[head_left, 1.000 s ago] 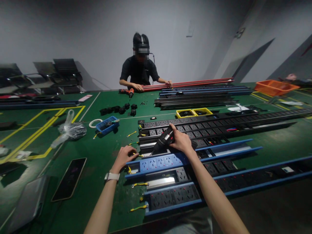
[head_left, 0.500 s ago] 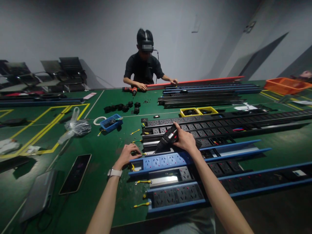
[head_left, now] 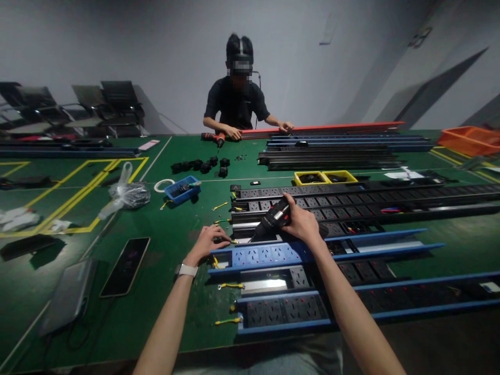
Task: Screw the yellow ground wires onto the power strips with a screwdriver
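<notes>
My right hand (head_left: pixel 302 223) is wrapped round a black cordless drill (head_left: pixel 271 221). The drill's tip points down and left, at the left end of a black power strip (head_left: pixel 242 229). At that same end my left hand (head_left: pixel 209 240) pinches a short yellow-green ground wire (head_left: pixel 233 241); its fingers hide most of the wire. Just below lies a blue power strip (head_left: pixel 269 254) with a loose ground wire at its end. Nearer me are an opened strip with a bare silver section (head_left: pixel 263 286) and another blue-edged strip (head_left: pixel 281 311), each with a ground wire (head_left: pixel 229 321) sticking out left.
Across the green table (head_left: pixel 172 307) a co-worker (head_left: pixel 238 104) handles a red rail (head_left: pixel 344 128) beside an orange drill (head_left: pixel 214 137). A blue bin (head_left: pixel 182 191), yellow bins (head_left: pixel 339 177), a plastic bag (head_left: pixel 130 194), a phone (head_left: pixel 125 266) and an orange basket (head_left: pixel 471 140) stand around.
The whole view has shifted slightly, moving the scene a little right and up. Both hands keep their places at the strip's end, and the drill is still in my right hand.
</notes>
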Action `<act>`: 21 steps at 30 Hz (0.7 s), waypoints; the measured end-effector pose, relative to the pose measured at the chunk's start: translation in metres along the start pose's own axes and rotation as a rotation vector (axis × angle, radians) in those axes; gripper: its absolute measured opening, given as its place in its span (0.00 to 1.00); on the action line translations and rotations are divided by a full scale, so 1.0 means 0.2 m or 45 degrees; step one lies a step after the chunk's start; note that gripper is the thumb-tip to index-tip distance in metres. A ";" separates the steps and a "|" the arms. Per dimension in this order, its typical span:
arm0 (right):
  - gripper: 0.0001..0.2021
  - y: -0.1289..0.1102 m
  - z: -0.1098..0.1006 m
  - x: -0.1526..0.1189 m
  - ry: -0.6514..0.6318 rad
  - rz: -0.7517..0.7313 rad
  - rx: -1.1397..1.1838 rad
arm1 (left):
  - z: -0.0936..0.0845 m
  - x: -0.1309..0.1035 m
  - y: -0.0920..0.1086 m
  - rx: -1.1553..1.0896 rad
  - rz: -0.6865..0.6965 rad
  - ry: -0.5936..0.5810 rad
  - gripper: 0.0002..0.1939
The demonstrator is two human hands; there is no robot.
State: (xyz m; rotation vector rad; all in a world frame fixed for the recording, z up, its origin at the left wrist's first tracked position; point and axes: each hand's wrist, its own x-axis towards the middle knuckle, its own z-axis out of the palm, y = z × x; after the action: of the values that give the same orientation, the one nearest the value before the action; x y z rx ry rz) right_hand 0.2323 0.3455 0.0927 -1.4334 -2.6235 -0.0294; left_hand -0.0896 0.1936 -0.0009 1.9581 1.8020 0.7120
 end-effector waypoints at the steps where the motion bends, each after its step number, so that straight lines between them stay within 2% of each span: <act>1: 0.52 0.00 0.00 0.00 0.001 -0.002 0.001 | 0.00 0.00 0.00 -0.008 -0.008 0.019 0.15; 7: 0.51 0.00 0.00 0.01 -0.016 0.002 0.008 | 0.00 -0.01 0.00 -0.027 -0.005 0.059 0.16; 16: 0.48 0.00 0.04 0.01 0.032 0.219 0.066 | -0.02 0.01 -0.02 -0.012 0.028 0.013 0.13; 18: 0.47 0.01 0.04 0.01 0.067 0.217 0.135 | -0.03 0.01 -0.01 -0.007 0.048 0.012 0.12; 21: 0.42 0.02 0.05 0.00 0.206 0.118 0.285 | -0.04 0.02 0.00 -0.002 0.017 0.011 0.11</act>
State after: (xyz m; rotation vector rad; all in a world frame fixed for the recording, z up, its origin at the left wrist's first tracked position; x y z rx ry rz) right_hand 0.2336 0.3490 0.0822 -1.4103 -2.3450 0.1475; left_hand -0.0954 0.1970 0.0061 1.9704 1.7943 0.7268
